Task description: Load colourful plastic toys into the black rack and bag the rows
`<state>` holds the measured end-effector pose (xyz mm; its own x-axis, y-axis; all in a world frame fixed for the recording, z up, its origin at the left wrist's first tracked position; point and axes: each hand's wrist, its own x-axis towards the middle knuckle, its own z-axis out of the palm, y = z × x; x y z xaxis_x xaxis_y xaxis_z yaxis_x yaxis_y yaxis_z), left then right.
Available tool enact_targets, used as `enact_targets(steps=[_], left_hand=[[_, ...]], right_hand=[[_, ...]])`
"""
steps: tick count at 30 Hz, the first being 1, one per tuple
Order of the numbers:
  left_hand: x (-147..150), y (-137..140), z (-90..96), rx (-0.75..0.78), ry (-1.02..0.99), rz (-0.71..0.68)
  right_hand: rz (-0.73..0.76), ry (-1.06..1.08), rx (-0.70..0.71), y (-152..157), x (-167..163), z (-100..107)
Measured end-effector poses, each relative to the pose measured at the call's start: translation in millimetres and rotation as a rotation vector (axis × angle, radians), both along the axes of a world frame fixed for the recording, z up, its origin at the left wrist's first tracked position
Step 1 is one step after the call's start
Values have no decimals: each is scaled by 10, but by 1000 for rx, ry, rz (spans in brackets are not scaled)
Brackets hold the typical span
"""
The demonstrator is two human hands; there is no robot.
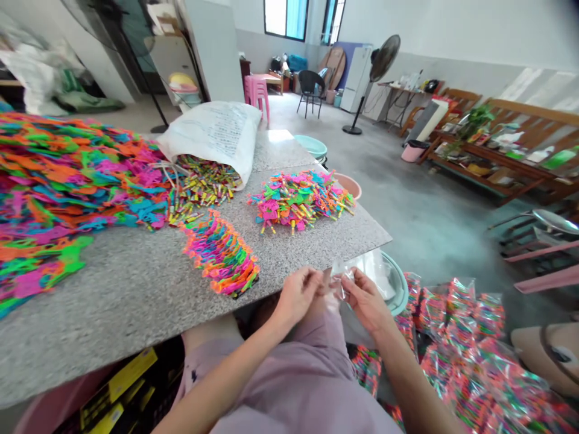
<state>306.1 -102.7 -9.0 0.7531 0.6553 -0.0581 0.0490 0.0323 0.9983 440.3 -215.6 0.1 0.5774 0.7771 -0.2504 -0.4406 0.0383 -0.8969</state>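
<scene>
Fingers (358, 292) on clear plastic (341, 288) (shiny), speckled tabletop (136, 280)

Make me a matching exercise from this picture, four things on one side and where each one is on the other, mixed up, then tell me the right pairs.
Things
1. White sack
2. Clear bag
3. Packed bags
4. Black chair

Places
A. Between the left hand and right hand
B. In the background
C. Lying on the table
D. Heaped on the floor, lower right

Pairs: 1-C, 2-A, 3-D, 4-B
</scene>
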Motion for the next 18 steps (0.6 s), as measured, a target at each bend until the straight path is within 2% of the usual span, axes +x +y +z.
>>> enact_targets(steps=[2, 5, 7, 10, 12, 14, 16, 18], left_hand=[[-6, -65, 20, 91, 53, -3], [12, -123, 81, 69, 51, -4], [10, -101, 143, 102, 31, 3], [-17, -26, 216, 238, 54, 61], [-34, 18, 221, 259, 45, 74], [-43, 60, 191, 175, -10, 94], [-41, 110, 149, 26, -71, 158], [-39, 165, 130, -123, -116, 224]], right_hand=[[-74, 1, -7, 122, -53, 11], [-212, -26, -6, 253, -47, 20], [-243, -50, 2, 277, -24, 26], [-112, -75, -7, 245, -40, 28], [-37, -52, -22, 215, -77, 31], [-65, 44, -11, 177, -92, 46], [-97, 157, 16, 114, -63, 72], [-69, 201, 55, 18, -4, 88]])
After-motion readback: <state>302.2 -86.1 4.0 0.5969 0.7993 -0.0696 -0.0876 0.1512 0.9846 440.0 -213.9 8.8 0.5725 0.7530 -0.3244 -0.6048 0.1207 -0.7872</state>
